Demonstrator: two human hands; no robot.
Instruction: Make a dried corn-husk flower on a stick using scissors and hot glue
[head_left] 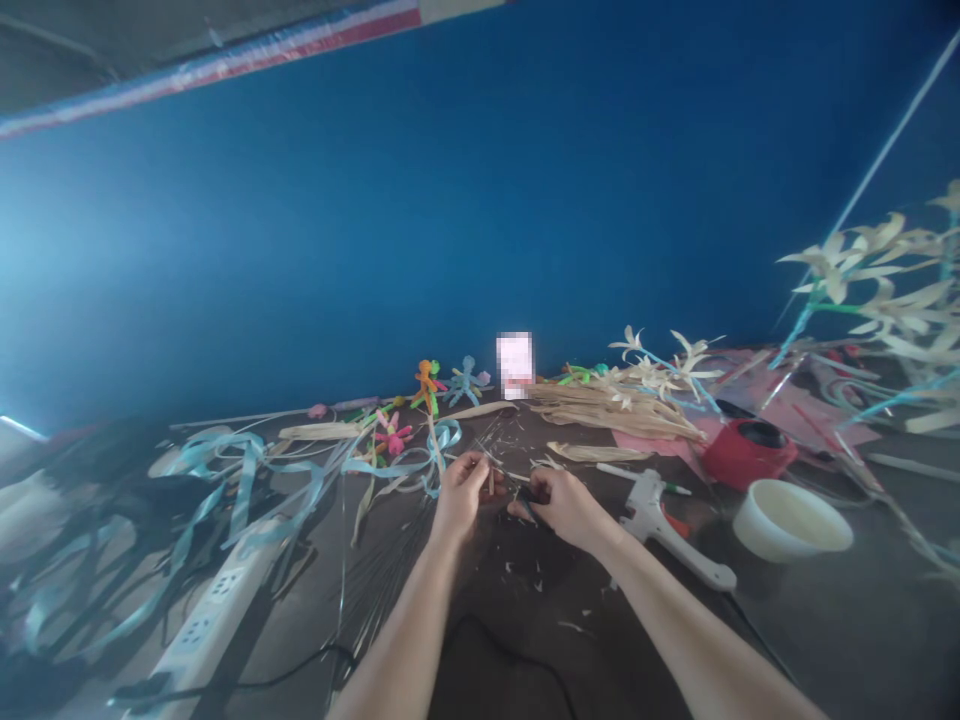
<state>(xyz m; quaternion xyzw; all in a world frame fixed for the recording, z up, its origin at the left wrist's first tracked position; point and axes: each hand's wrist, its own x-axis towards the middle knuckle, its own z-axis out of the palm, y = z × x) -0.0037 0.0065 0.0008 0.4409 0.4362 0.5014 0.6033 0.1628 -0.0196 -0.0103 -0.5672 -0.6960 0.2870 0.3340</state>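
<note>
My left hand (463,494) is closed in a pinch on a thin pale strip (492,478), which looks like dried husk. Close beside it, my right hand (561,505) is wrapped round a small dark tool (528,498) that looks like scissors; its tips are too small to make out. Pale scraps (534,582) lie on the dark table (510,640) beneath both hands. Thin wires (390,565) fan out to the left of my left forearm. A white glue gun (651,515) lies to the right of my right hand.
A cream bowl (791,520) and red container (746,450) stand at right. Husk flowers (840,265) rise behind them. Dried husks (615,410) lie at the back. Left are blue ribbons (240,480), a power strip (202,620) and fuzzy figures (426,385). A black cord (517,655) crosses the front.
</note>
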